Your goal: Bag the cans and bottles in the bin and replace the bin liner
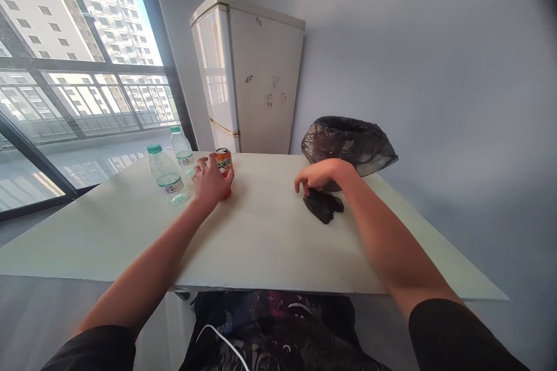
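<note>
My left hand (209, 179) is at an orange drink can (224, 161) standing upright on the white table. Its fingers are spread, with the thumb by the can's right side and the index finger by its left; whether they press on it I cannot tell. My right hand (319, 175) hangs palm down with fingers loosely bent and apart. Just below it lies a crumpled piece of black plastic (324, 206). Behind that hand stands a black plastic bag (348, 142), its mouth opened wide; the hand and wrist hide its lower part.
Left of the can stand two clear plastic bottles with green caps, a nearer bottle (166, 177) and a farther bottle (181, 148). The white table (261, 243) reaches toward a fridge (265, 81) at the back. A window (78, 58) is at left, a grey wall (435, 98) at right.
</note>
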The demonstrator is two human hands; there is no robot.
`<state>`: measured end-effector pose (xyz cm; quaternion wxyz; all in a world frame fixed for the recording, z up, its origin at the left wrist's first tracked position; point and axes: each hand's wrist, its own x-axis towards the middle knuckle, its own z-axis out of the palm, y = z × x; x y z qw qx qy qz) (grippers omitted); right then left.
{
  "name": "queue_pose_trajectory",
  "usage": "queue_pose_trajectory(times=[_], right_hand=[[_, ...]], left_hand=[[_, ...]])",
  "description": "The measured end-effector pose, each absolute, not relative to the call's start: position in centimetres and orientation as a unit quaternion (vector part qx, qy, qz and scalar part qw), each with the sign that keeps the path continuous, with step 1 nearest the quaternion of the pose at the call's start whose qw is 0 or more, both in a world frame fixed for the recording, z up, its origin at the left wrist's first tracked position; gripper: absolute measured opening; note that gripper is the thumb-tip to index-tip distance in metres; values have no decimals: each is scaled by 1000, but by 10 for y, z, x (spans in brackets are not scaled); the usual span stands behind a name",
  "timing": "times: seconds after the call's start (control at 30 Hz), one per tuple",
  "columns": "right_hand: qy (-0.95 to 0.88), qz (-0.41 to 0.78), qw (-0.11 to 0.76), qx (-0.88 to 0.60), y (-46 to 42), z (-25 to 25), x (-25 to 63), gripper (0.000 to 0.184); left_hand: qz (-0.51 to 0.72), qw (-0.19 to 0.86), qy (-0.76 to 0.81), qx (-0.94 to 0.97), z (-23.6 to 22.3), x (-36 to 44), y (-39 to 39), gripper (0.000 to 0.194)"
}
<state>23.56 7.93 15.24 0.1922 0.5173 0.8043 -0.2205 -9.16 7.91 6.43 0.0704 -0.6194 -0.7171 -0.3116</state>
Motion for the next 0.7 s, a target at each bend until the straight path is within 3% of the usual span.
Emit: queue_pose_trajectory(times=[0.17,0.3,0.37,0.5,0.7], right_hand=[[803,-229,219,506,76,155,229,65],[844,-182,168,475,68,158,221,51],[859,-175,119,466,62,161,217,60],[871,-183,26,455,51,166,208,96],[918,-190,-42,346,40,168,197,101]], left_hand=[[-245,-6,-714,-656,57,-96,84,56],[-380,4,-614,-692,56,-89,80,54],[-448,-27,-529,-721,56,-83,75,58],[-503,-194,-400,-741,57,-67,60,63],[-476,-408,-248,-738,51,-51,44,66]])
